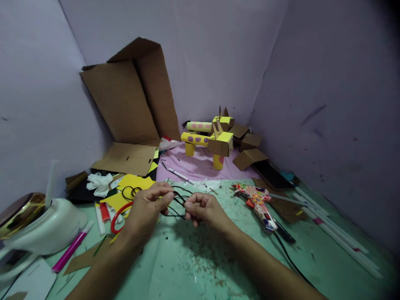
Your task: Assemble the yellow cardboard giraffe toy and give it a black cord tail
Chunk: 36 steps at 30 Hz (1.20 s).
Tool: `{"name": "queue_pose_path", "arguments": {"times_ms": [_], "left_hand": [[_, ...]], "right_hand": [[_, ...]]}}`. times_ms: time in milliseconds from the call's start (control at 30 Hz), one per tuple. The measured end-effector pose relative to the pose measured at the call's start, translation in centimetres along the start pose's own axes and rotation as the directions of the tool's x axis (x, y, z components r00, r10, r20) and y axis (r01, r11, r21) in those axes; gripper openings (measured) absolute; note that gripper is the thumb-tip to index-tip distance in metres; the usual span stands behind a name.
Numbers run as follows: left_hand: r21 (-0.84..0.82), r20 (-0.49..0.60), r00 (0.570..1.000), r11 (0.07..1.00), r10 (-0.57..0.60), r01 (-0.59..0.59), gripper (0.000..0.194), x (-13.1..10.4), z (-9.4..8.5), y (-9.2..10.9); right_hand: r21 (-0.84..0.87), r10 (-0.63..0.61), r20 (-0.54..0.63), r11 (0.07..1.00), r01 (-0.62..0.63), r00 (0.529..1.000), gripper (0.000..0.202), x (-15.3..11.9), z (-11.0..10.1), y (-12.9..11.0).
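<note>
Our left hand (156, 201) pinches black cord (179, 197) between thumb and fingers, and our right hand (203, 209) grips dark strands just beside it (we cannot tell whether this is one length or several). The cord is near the middle of the view, above the green table cover (175, 262), with loops showing behind our fingers. By our left wrist we see a red ring (113, 223), close to yellow paper (134, 181). To the right, apart from our hands, lies a multicoloured glue gun (258, 203). Beyond, two yellow cardboard animal figures (218, 146) stand on a pink cloth (200, 168).
</note>
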<state>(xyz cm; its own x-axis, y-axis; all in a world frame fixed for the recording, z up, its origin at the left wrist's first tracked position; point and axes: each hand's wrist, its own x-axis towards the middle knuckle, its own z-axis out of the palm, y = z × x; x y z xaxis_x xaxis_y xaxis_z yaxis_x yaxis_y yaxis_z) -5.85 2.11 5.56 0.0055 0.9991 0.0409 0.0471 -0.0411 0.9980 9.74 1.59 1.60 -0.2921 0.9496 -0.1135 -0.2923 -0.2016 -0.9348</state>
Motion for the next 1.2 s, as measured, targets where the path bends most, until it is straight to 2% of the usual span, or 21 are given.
{"name": "queue_pose_path", "arguments": {"times_ms": [167,400,500,600,767,1000,1200], "left_hand": [[0.132,0.013,0.998,0.990,-0.053,0.051,0.017,-0.2,-0.2,1.1],[0.119,0.159,0.967,0.976,-0.198,0.181,0.016,0.1,-0.8,1.6],[0.111,0.188,0.957,0.973,-0.219,0.201,0.015,0.1,-0.9,1.4],[0.079,0.149,0.967,0.977,-0.207,0.197,0.015,0.1,-0.9,1.3],[0.082,0.078,0.984,0.985,-0.158,0.152,0.014,0.1,-0.6,1.1],[0.205,0.075,0.997,0.979,-0.028,0.012,0.014,0.1,-0.7,1.1],[0.269,0.073,0.995,0.960,0.060,-0.078,0.012,0.3,-0.7,0.9]], "right_hand": [[-0.156,0.030,0.001,0.987,-0.030,1.000,0.029,-0.1,-0.3,-0.9],[-0.238,-0.010,0.001,0.971,0.010,1.000,0.022,-0.2,-0.6,-1.5],[-0.296,-0.064,0.001,0.953,0.061,0.998,0.020,-0.2,-0.8,-1.7],[-0.355,-0.097,0.010,0.930,0.095,0.995,0.019,-0.3,-1.0,-1.7],[-0.396,-0.089,0.002,0.915,0.082,0.996,0.020,-0.2,-1.1,-1.7],[-0.445,-0.077,0.035,0.892,0.085,0.996,0.020,-0.3,-1.2,-1.9],[-0.564,-0.120,0.010,0.819,0.105,0.993,0.012,-0.6,-1.1,-2.3]]}}
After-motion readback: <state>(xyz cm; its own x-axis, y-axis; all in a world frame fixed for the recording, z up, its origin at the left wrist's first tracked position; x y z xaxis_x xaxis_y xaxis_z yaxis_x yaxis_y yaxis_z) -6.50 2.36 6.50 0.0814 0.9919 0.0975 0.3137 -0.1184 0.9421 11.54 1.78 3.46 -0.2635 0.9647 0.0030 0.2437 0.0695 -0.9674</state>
